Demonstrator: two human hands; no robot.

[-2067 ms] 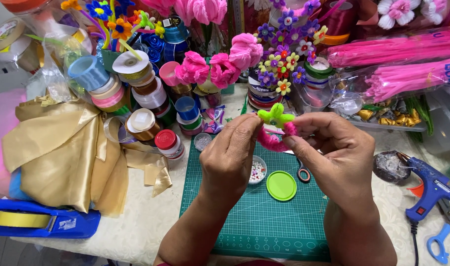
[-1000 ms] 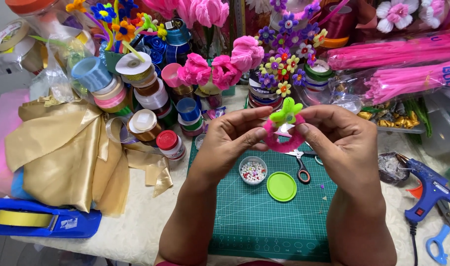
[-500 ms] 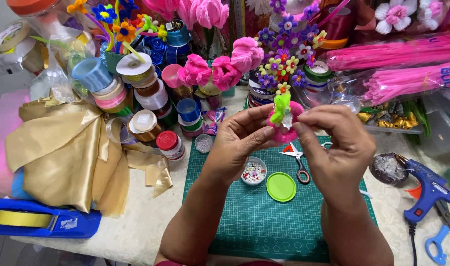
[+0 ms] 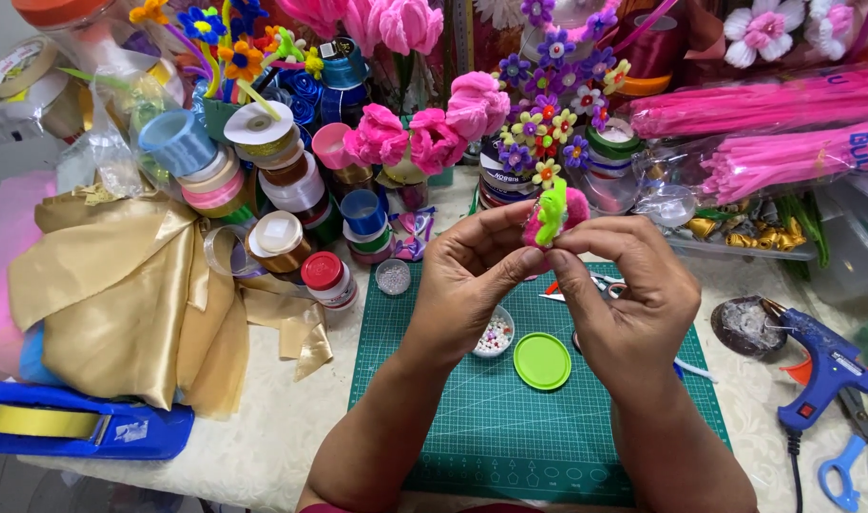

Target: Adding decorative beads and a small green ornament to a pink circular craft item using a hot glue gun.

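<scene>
I see the fuzzy pink chenille flower with a lime-green twist (image 4: 553,217), green axis upright, pinched between left hand (image 4: 472,275) and right hand (image 4: 629,294) fingertips, equally near, above the green cutting mat (image 4: 434,418).

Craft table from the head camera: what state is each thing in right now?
Pink and green fuzzy piece: pinched between left hand and right hand.
Bead pot: open, beads inside.
Green lid: off, flat on mat.
Glue gun: lying down.
Gold cloth: crumpled.
</scene>
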